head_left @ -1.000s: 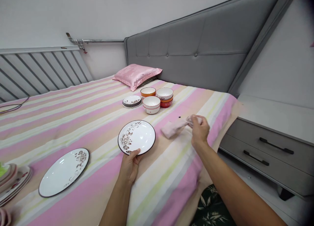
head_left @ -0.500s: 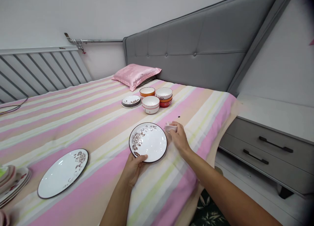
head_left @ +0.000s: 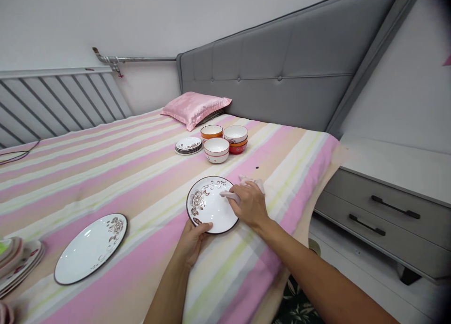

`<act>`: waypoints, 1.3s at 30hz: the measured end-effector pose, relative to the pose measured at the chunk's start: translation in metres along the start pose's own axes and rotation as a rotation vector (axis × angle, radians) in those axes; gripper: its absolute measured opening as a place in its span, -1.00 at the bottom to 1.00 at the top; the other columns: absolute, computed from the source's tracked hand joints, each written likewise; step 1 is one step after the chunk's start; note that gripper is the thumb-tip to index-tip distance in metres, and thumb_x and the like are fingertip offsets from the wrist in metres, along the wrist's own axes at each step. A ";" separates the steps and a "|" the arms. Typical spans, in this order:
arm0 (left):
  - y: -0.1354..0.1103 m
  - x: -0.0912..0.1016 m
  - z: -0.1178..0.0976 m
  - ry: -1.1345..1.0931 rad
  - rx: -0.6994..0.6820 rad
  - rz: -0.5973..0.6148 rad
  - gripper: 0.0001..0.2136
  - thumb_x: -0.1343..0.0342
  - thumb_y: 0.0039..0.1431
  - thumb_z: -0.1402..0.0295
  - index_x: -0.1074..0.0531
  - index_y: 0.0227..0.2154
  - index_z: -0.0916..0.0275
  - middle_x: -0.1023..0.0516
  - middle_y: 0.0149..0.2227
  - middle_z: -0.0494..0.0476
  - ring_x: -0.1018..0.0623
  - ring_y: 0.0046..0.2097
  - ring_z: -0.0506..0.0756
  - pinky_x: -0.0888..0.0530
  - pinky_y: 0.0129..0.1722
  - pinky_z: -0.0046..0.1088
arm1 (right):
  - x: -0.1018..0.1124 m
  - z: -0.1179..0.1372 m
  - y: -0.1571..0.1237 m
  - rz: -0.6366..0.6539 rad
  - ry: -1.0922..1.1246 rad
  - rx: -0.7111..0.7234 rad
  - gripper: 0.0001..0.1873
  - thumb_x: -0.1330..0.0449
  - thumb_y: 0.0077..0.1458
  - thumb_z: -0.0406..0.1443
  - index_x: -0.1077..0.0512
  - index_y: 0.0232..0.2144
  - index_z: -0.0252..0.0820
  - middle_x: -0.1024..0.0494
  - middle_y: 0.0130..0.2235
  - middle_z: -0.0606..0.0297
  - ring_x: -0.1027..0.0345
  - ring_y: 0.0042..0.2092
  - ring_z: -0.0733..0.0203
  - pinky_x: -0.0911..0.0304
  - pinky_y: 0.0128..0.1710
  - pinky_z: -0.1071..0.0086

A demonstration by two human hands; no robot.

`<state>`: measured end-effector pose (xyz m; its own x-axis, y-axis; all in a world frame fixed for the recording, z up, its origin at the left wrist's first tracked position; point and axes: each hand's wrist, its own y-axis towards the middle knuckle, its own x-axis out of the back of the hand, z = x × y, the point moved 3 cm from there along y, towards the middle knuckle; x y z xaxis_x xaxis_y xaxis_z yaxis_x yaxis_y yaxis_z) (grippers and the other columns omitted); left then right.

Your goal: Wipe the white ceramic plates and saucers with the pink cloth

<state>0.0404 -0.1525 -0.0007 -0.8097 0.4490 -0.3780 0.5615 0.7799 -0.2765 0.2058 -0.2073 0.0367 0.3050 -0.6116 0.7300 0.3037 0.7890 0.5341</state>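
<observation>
A round white plate (head_left: pixel 213 211) with a dark rim and brown flowers is tilted up in front of me. My left hand (head_left: pixel 193 244) grips its lower edge, thumb on the face and fingers behind. In my right hand (head_left: pixel 249 204) is a bunched pale pink cloth (head_left: pixel 259 184), closed in the fingers; part of it pokes out over the plate's right side. Whether the cloth touches the plate's face, I cannot tell. A larger oval plate (head_left: pixel 88 251) with a similar pattern lies on the bed to the left.
Stacked bowls (head_left: pixel 216 148) and a pile of small plates (head_left: pixel 188 144) stand farther back on the striped bedspread (head_left: pixel 141 183). More plates (head_left: pixel 30 263) are stacked at the left edge. A pink pillow (head_left: pixel 195 107) lies near the grey headboard (head_left: pixel 268 65); a nightstand (head_left: pixel 394 211) is at right.
My right hand has turned and moved down and slightly left with the cloth, from beside the plate to over its right side. My left hand and the plate have hardly moved.
</observation>
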 end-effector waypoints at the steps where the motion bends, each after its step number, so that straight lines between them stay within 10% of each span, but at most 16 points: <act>1: 0.000 0.000 0.000 0.000 0.001 0.003 -0.46 -0.21 -0.16 0.53 -0.29 -0.01 0.35 -0.51 -0.10 0.32 -0.49 -0.08 0.26 -0.42 -0.09 -0.25 | 0.000 0.000 0.000 0.023 0.018 -0.018 -0.84 -0.04 0.07 -0.26 -0.40 -0.33 -0.12 -0.51 -0.42 0.28 -0.33 -0.33 0.18 -0.09 -0.23 0.33; 11: 0.000 0.001 0.002 0.013 0.023 0.022 -0.48 -0.19 -0.13 0.54 -0.28 -0.02 0.35 -0.47 -0.05 0.34 -0.45 -0.04 0.27 -0.43 -0.11 -0.27 | -0.009 -0.016 0.001 0.060 0.083 -0.277 -0.69 0.01 0.11 -0.19 -0.19 -0.09 -0.14 -0.36 -0.11 0.18 -0.28 -0.17 0.15 -0.12 -0.36 0.38; 19: 0.000 0.001 0.001 -0.007 0.008 0.017 -0.41 -0.20 -0.14 0.54 -0.24 0.04 0.33 -0.45 -0.02 0.32 -0.44 -0.02 0.26 -0.44 -0.12 -0.31 | -0.010 -0.017 0.000 0.000 0.098 -0.195 -0.86 -0.01 0.06 -0.37 -0.37 -0.41 -0.13 -0.35 -0.26 0.29 -0.29 -0.22 0.25 -0.17 -0.37 0.44; 39: -0.006 -0.010 0.004 0.055 0.014 0.071 -0.45 -0.25 -0.16 0.47 -0.30 -0.01 0.33 -0.46 -0.03 0.35 -0.46 -0.05 0.27 -0.41 -0.08 -0.25 | -0.017 -0.010 -0.004 -0.015 0.048 -0.147 -0.71 -0.03 0.07 -0.38 -0.40 -0.15 -0.16 -0.41 -0.19 0.21 -0.33 -0.18 0.23 -0.25 -0.17 0.41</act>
<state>0.0458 -0.1634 0.0011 -0.7754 0.5269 -0.3481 0.6202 0.7390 -0.2631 0.2082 -0.2012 0.0180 0.3412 -0.6280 0.6994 0.4360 0.7649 0.4741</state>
